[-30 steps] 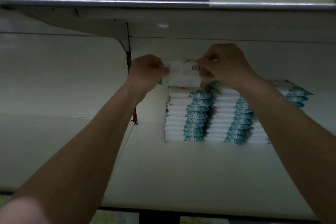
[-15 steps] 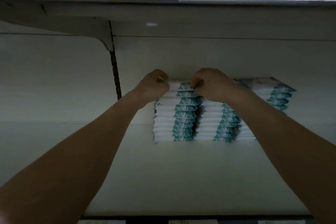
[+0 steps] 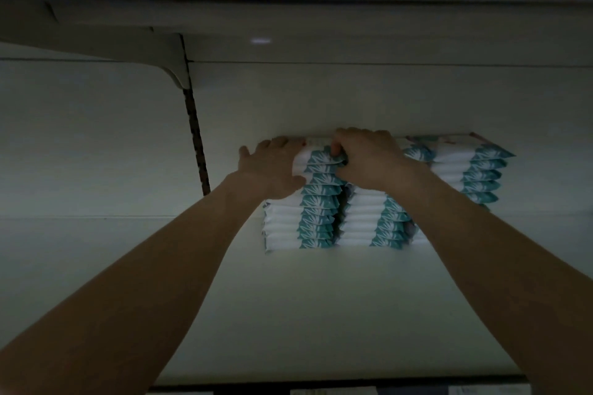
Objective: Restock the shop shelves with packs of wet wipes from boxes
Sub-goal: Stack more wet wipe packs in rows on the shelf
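Observation:
Three stacks of white and teal wet wipe packs stand at the back of the white shelf [image 3: 321, 314]: a left stack [image 3: 301, 221], a middle stack [image 3: 372, 228] and a right stack [image 3: 471, 170]. The top pack [image 3: 316, 155] lies on the left stack. My left hand [image 3: 272, 167] lies against that pack's left end and the stack's upper left side, fingers spread and straight. My right hand [image 3: 369, 157] grips the pack's teal right end with curled fingers and hides the top of the middle stack.
The underside of an upper shelf [image 3: 288, 16] hangs close above the stacks. A dark slotted upright [image 3: 195, 138] with a bracket runs down the back wall left of the stacks. Bare shelf surface lies in front of and left of the stacks.
The pack held up in both hands came down onto the left stack. My left hand went from gripping it to lying flat with straight fingers. The view shifted slightly.

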Demonstrator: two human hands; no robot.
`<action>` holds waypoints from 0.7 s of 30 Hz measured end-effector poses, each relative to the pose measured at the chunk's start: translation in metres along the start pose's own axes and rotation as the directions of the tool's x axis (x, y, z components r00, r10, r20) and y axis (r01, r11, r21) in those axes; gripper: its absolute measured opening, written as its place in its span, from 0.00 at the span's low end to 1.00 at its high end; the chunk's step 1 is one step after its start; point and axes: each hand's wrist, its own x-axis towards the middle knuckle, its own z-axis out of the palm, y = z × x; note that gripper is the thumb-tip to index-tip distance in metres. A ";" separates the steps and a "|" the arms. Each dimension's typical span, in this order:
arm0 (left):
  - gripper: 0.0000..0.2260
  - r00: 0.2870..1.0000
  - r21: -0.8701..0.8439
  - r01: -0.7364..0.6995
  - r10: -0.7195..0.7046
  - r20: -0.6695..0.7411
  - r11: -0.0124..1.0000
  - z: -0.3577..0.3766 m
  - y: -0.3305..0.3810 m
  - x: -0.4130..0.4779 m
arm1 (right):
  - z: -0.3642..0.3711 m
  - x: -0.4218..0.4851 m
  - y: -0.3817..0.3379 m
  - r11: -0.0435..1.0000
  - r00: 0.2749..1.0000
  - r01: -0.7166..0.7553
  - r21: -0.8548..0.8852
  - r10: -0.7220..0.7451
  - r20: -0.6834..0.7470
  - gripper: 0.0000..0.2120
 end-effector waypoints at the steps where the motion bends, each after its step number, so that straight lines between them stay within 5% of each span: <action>1: 0.32 1.000 0.011 0.001 -0.001 -0.017 1.000 0.003 -0.001 -0.001 | 0.005 -0.002 -0.005 0.999 0.999 -0.023 -0.030 0.021 -0.049 0.11; 6: 0.30 1.000 0.027 0.019 -0.019 -0.019 0.999 0.002 0.000 0.002 | 0.019 -0.007 -0.030 0.982 0.976 -0.153 -0.111 0.132 -0.173 0.16; 11: 0.38 0.998 -0.013 0.046 -0.045 0.049 0.999 -0.006 0.002 0.003 | 0.022 -0.003 -0.048 0.999 0.999 -0.011 -0.045 0.010 -0.031 0.24; 16: 0.40 0.999 0.057 0.020 -0.023 0.039 0.998 -0.013 -0.001 -0.001 | -0.015 0.003 -0.023 0.922 0.990 0.009 0.387 -0.062 0.125 0.21; 21: 0.33 0.993 0.134 -0.115 0.113 0.024 0.984 -0.012 0.010 -0.002 | -0.027 0.006 0.003 0.922 0.997 -0.079 0.380 0.075 0.023 0.15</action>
